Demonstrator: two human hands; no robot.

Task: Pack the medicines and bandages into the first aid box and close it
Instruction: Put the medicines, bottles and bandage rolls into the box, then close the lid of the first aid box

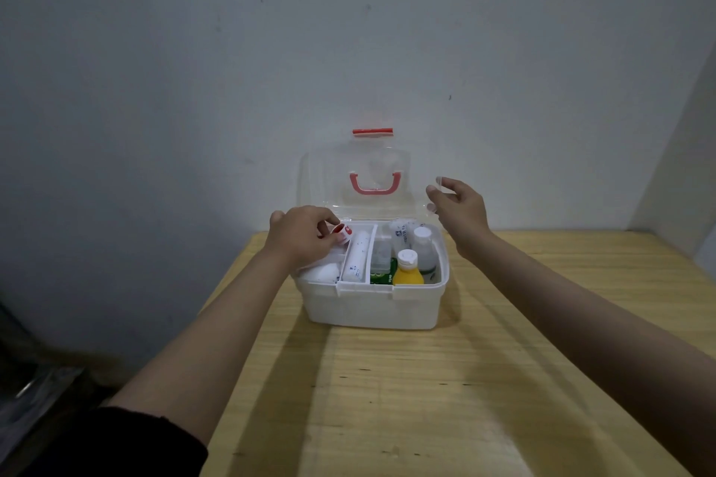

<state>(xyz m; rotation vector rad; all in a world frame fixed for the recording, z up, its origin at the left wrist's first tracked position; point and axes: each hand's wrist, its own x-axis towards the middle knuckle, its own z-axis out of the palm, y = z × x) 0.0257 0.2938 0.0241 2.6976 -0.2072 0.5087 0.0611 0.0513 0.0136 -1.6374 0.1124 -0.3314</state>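
First aid box [374, 306]: white plastic, standing open on a pale wooden table [484, 379] near its far edge, close to a grey-white wall [271, 50].

Lid [354, 182]: clear plastic, raised upright behind the box, with a red carrying handle [374, 184] on its face and a red latch [372, 132] at its top edge.

Contents, left side: a shallow white tray [358, 285] with a divider. A white bandage roll [355, 256] with small blue print lies lengthwise in the tray's right channel. A wad of white cotton or gauze [323, 273] sits in the left front part.

Contents, right side: a yellow bottle [408, 271] with a white cap stands at the front; a clear bottle [423, 248] with a white cap stands behind it; a green packet [381, 275] lies to the left of the yellow bottle; a clear small container [380, 254] is behind the packet; a white wrapped pack [403, 230] with blue print leans at the back.

Left hand [300, 236]: over the tray's back left corner, fingers curled, pinching a small red-and-white item [343, 232] between thumb and fingertips; what the item is cannot be told.

Right hand [459, 207]: raised beside the lid's right edge, fingers loosely spread and part curled, holding nothing; whether the fingertips touch the lid cannot be told.

Left sleeve [116, 441]: dark, at the lower left corner.
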